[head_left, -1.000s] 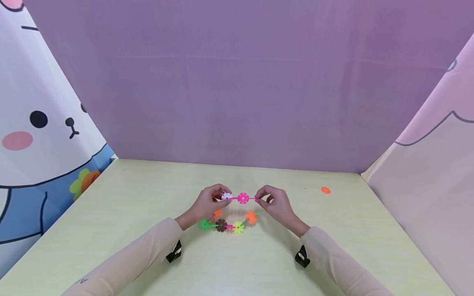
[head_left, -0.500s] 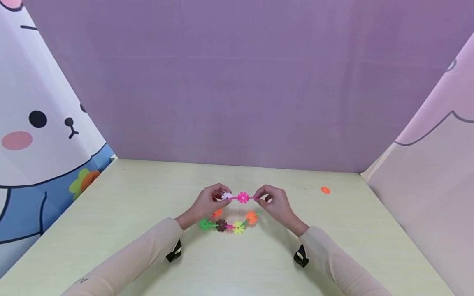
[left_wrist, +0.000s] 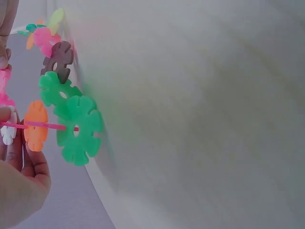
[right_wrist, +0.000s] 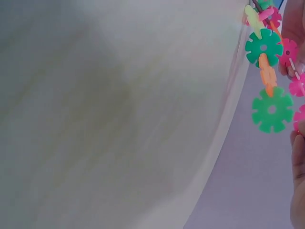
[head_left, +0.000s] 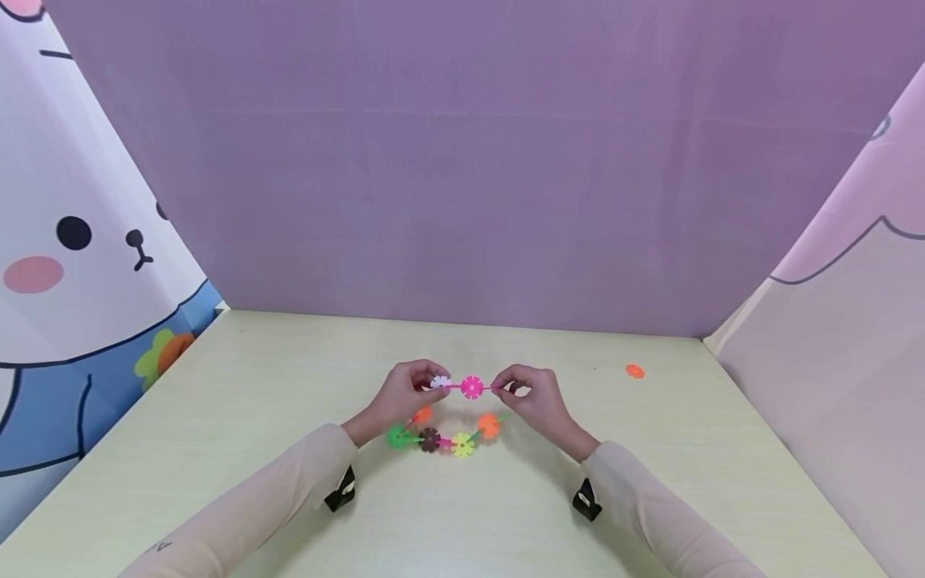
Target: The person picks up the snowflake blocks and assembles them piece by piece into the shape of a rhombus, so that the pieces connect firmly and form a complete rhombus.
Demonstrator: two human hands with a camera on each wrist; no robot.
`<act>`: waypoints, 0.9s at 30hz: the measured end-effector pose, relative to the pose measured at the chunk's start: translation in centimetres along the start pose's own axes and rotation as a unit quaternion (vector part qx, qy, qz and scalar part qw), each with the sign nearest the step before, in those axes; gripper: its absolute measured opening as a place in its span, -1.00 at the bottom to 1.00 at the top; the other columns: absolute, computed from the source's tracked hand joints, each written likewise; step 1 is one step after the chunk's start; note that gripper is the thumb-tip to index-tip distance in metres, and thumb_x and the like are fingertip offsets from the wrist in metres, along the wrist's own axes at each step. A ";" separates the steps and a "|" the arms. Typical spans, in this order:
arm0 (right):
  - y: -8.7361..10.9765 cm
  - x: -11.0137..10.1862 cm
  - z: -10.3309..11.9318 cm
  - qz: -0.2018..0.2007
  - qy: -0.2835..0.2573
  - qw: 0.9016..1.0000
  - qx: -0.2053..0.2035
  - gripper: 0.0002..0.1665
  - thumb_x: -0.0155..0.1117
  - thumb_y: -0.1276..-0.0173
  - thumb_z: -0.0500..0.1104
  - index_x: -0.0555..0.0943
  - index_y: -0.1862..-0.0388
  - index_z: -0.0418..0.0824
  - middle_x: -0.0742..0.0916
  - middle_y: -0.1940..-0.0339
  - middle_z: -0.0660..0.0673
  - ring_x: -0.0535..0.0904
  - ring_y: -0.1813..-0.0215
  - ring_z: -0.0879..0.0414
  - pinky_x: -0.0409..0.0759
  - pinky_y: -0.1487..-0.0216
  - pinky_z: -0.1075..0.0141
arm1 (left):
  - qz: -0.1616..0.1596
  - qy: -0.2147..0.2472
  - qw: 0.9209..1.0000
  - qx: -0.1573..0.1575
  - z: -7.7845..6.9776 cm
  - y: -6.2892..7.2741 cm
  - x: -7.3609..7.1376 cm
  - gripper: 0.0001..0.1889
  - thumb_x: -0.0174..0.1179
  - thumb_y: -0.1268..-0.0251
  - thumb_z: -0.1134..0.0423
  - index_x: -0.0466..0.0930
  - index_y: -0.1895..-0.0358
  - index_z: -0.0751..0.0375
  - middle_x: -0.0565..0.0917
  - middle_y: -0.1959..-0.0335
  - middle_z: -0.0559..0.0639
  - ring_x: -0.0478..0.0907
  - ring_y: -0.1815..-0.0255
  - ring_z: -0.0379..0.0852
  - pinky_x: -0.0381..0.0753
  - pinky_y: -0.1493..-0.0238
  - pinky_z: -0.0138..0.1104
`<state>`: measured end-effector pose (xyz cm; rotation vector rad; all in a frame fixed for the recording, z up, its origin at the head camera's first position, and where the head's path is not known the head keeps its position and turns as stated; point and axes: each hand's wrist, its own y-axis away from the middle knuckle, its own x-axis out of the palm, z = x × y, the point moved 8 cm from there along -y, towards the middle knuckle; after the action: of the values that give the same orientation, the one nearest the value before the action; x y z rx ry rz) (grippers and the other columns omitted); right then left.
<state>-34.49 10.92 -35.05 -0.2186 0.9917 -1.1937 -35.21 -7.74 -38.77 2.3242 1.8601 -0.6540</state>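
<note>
A chain of interlocking snowflake discs spans the space between my hands in the head view. My left hand [head_left: 401, 395] pinches it by a white snowflake disc [head_left: 439, 382]. My right hand [head_left: 536, 396] pinches the edge-on pink disc [right_wrist: 299, 118] at the other end, with a pink disc [head_left: 472, 388] facing up between the hands. Below, the rest of the chain curves round through an orange disc [head_left: 422, 414], a green disc [head_left: 397, 437], a brown disc [head_left: 429, 440], a yellow disc [head_left: 462, 445] and another orange disc [head_left: 489, 426]. Its loose end is a green disc [right_wrist: 271, 109] close to my right fingers.
One loose orange disc [head_left: 635, 371] lies on the pale table [head_left: 462, 522] at the back right. Behind the table rises a purple cloth wall [head_left: 462, 160]. Printed cartoon panels flank both sides. Black straps hang under both wrists.
Both hands have shifted very slightly left with the chain, my right hand a little more. Their pinches on the discs are unchanged.
</note>
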 end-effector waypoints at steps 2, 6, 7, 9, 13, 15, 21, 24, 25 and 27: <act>0.1 0.0 0.2 -0.005 0.002 1.000 -0.010 -0.84 0.36 0.01 -0.45 0.66 0.47 -0.23 0.73 0.48 -0.10 0.60 0.47 0.20 0.60 0.41 0.37 | -0.002 0.001 1.000 -0.004 0.1 0.0 0.0 -0.76 0.26 -0.12 0.28 0.58 0.14 0.28 0.63 0.42 0.07 0.47 0.48 -0.15 0.45 0.53 -0.44; 0.1 -0.1 0.6 -0.017 0.021 0.999 -0.033 -0.84 0.36 0.03 -0.45 0.66 0.48 -0.23 0.73 0.50 -0.10 0.59 0.50 0.21 0.60 0.47 0.32 | -0.007 0.005 1.000 -0.014 0.2 0.1 0.0 -0.77 0.28 -0.10 0.28 0.59 0.16 0.26 0.64 0.41 0.08 0.49 0.47 -0.15 0.46 0.53 -0.44; 0.1 -0.1 0.7 -0.019 0.023 0.999 -0.036 -0.84 0.36 0.04 -0.45 0.66 0.48 -0.24 0.73 0.51 -0.10 0.60 0.50 0.20 0.60 0.47 0.30 | -0.008 0.006 1.000 -0.016 0.2 0.1 0.0 -0.77 0.28 -0.10 0.28 0.59 0.17 0.26 0.64 0.41 0.09 0.49 0.47 -0.15 0.46 0.53 -0.45; 0.1 -0.1 0.8 -0.017 0.026 0.999 -0.041 -0.84 0.36 0.05 -0.46 0.66 0.48 -0.26 0.73 0.51 -0.12 0.60 0.50 0.20 0.61 0.46 0.30 | -0.010 0.007 1.000 -0.015 0.2 0.2 -0.1 -0.77 0.28 -0.10 0.28 0.59 0.17 0.27 0.64 0.41 0.12 0.48 0.48 -0.16 0.45 0.55 -0.45; 0.1 0.2 0.6 0.000 0.020 0.999 -0.030 -0.86 0.36 0.04 -0.46 0.66 0.47 -0.30 0.73 0.50 -0.12 0.63 0.47 0.20 0.62 0.39 0.38 | -0.005 0.012 1.000 -0.009 -0.6 0.5 -0.2 -0.76 0.27 -0.10 0.32 0.58 0.16 0.35 0.63 0.40 0.22 0.45 0.50 -0.16 0.40 0.58 -0.47; 0.0 0.3 0.5 0.007 0.019 1.000 -0.022 -0.87 0.37 0.03 -0.45 0.66 0.47 -0.29 0.73 0.49 -0.11 0.63 0.45 0.21 0.62 0.37 0.42 | 0.000 0.017 1.000 -0.010 -1.4 0.9 -0.2 -0.76 0.25 -0.11 0.35 0.58 0.15 0.40 0.63 0.39 0.28 0.43 0.51 -0.16 0.37 0.60 -0.48; -0.1 0.4 0.5 0.009 0.021 1.000 -0.019 -0.92 0.36 0.00 -0.42 0.66 0.48 -0.30 0.73 0.51 -0.15 0.63 0.47 0.21 0.60 0.42 0.45 | -0.001 0.030 0.999 -0.021 -2.6 1.3 -0.4 -0.76 0.25 -0.09 0.39 0.58 0.16 0.44 0.61 0.38 0.36 0.40 0.53 -0.18 0.33 0.61 -0.50; -0.1 0.5 0.3 0.011 0.017 1.000 -0.015 -0.93 0.36 -0.01 -0.42 0.66 0.48 -0.32 0.73 0.51 -0.16 0.64 0.47 0.20 0.60 0.42 0.46 | -0.002 0.033 0.999 -0.023 -2.7 1.3 -0.4 -0.76 0.25 -0.09 0.40 0.58 0.16 0.44 0.61 0.38 0.36 0.41 0.53 -0.17 0.33 0.61 -0.50; -0.1 0.5 0.3 0.011 0.015 1.000 -0.013 -0.92 0.36 0.00 -0.42 0.66 0.48 -0.31 0.73 0.51 -0.15 0.64 0.47 0.20 0.60 0.42 0.46 | -0.002 0.033 0.999 -0.022 -2.7 1.3 -0.4 -0.76 0.25 -0.09 0.40 0.58 0.16 0.44 0.61 0.38 0.36 0.42 0.52 -0.17 0.33 0.61 -0.50; -0.1 0.4 0.2 0.010 0.010 1.000 -0.014 -0.92 0.36 0.00 -0.43 0.66 0.48 -0.31 0.73 0.50 -0.15 0.65 0.46 0.18 0.61 0.42 0.45 | -0.002 0.035 0.999 -0.023 -2.8 1.2 -0.5 -0.77 0.25 -0.09 0.40 0.58 0.17 0.45 0.61 0.38 0.36 0.42 0.52 -0.17 0.33 0.61 -0.50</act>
<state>-34.42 10.43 -35.10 -0.2194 1.0257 -1.1660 -33.35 -7.55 -36.30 2.3442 1.8875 -0.5326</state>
